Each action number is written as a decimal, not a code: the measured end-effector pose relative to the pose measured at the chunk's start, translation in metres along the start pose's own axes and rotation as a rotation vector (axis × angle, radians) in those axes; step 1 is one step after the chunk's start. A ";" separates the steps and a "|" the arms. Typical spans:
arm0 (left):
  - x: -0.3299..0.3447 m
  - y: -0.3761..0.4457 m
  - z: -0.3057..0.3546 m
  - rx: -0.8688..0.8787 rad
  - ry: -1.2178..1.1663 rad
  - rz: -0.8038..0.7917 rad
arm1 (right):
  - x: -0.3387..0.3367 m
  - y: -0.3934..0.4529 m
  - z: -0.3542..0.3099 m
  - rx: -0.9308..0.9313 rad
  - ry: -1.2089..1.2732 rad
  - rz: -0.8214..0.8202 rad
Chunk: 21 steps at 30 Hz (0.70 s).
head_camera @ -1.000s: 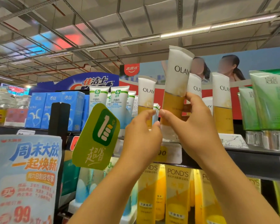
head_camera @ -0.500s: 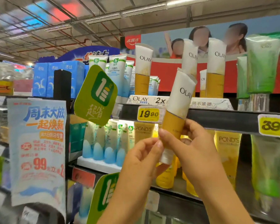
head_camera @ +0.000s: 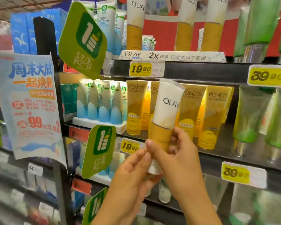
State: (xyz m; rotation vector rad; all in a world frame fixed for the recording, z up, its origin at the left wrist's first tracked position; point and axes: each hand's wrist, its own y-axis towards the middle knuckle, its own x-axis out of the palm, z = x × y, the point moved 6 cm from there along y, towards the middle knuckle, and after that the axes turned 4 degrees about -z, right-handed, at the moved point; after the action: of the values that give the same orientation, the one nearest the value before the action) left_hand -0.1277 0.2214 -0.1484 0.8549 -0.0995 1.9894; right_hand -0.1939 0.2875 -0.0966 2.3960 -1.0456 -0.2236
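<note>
Tube (head_camera: 167,109) — white above, orange below, marked OLAY — stands nearly upright in front of the shelves, cap (head_camera: 153,168) down, crimped end leaning a little to the right. Both hands hold it by its lower part, so most of its length rises free above them. The right hand (head_camera: 182,161) wraps the orange section: its thumb lies across the front, pointing up and left, and its fingers curl round the back, their tips showing at the tube's right edge. The left hand (head_camera: 132,174) lies below and to the left, fingers curled, with its fingertips closed against the tube's left side just above the cap. The cap shows in the gap between the two hands, over the left palm; whether it rests on that palm I cannot tell.

Behind the tube, on the lit middle shelf, stands a row of Pond's tubes (head_camera: 216,114), yellow and cap-down; the held tube covers part of two of them. Left of those are blue-and-white tubes (head_camera: 102,103), right of them blurred green tubes (head_camera: 248,120). On the shelf above stand more Olay tubes (head_camera: 135,25), well apart from the hands. A yellow 19.90 tag (head_camera: 140,69) sits on the shelf edge (head_camera: 201,72) just above the tube's top, a 39.90 tag (head_camera: 267,76) farther right. A green sign (head_camera: 83,41) and a pale poster (head_camera: 31,101) hang at the left.
</note>
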 end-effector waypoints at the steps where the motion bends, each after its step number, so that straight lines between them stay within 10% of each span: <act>1: -0.003 -0.004 -0.005 -0.017 -0.018 0.002 | -0.001 -0.004 0.002 0.007 0.023 -0.003; 21: -0.023 -0.063 -0.075 -0.340 -0.131 0.084 | -0.055 -0.053 0.058 0.289 0.321 0.068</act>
State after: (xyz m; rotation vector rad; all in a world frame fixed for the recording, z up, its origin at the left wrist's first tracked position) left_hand -0.1103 0.2692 -0.2348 0.7663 -0.5413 1.9182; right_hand -0.2180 0.3353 -0.1764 2.5285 -1.0611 0.3493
